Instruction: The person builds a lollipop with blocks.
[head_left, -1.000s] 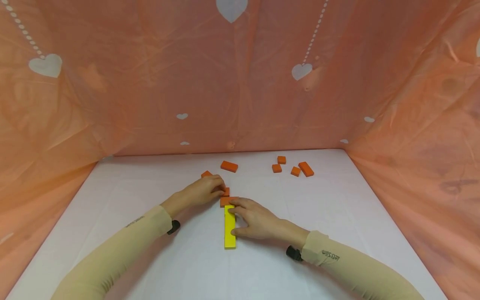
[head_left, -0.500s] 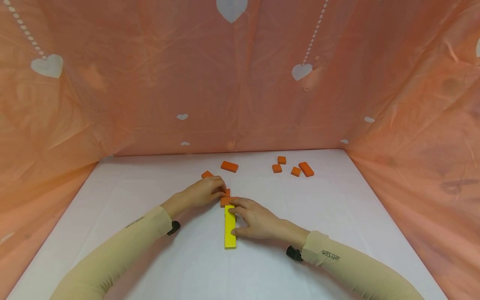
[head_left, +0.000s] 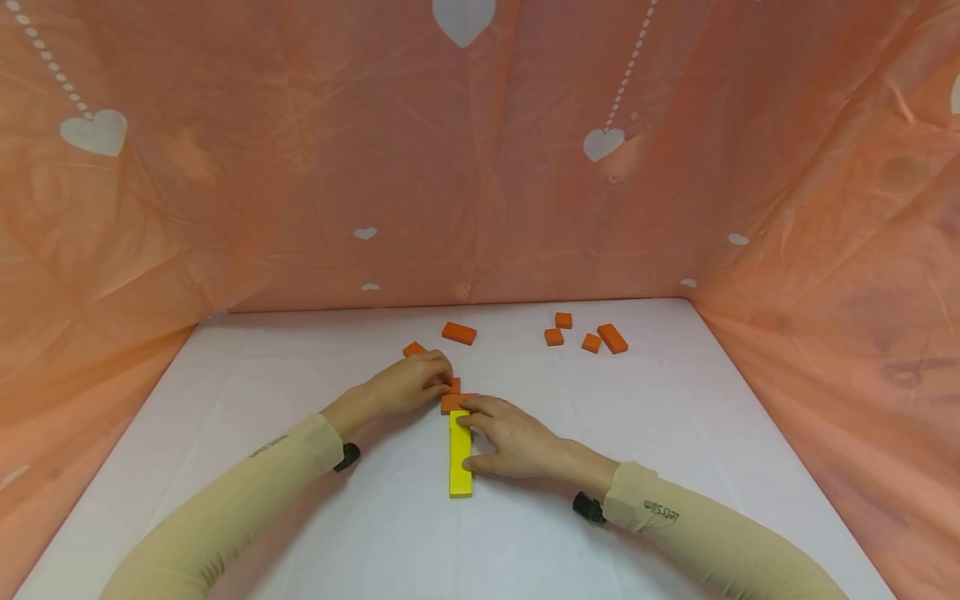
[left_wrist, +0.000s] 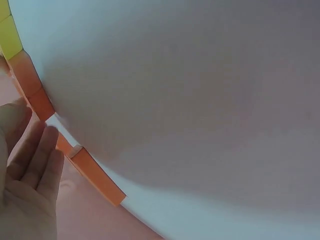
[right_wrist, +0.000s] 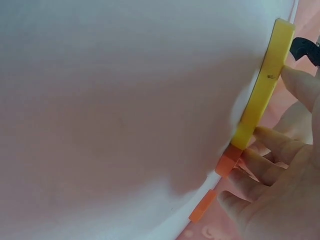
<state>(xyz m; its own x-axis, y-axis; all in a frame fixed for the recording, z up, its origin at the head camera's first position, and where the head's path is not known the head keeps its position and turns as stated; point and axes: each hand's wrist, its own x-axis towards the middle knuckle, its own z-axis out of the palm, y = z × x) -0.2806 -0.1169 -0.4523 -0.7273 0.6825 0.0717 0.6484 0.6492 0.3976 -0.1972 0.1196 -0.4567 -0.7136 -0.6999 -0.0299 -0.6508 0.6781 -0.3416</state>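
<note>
"Beyond the far end of the yellow strip, what do you record?"

"One crosswise orange block, touching that end, its length set across the strip. Past it, a small orange block, partly covered by the left hand."

"State of the left fingers?"

"Bent, with thumb and fingertips apparently pinching the small orange block. The grip is low, presumably so the block can be squared against its neighbour without lifting."

"And the right hand?"

"Right of the strip. Thumb against the strip's side, the other fingers apart, touching its far portion and the crosswise orange block. Nothing is clamped. I judge it a brace: several contacts would keep the pieces from sliding."

"The strip itself?"

"Flat on the white table, running straight away from the person. A seam near its far end suggests two yellow pieces butted together, which would explain the steadying."

"Remaining stock?"

"All beyond the strip. Roughly in line with it, a long orange block; left of the line, an orange piece partly hidden by the left hand. Well to the right, three small orange squares and a slanted orange block, likely kept aside for working room."
</note>
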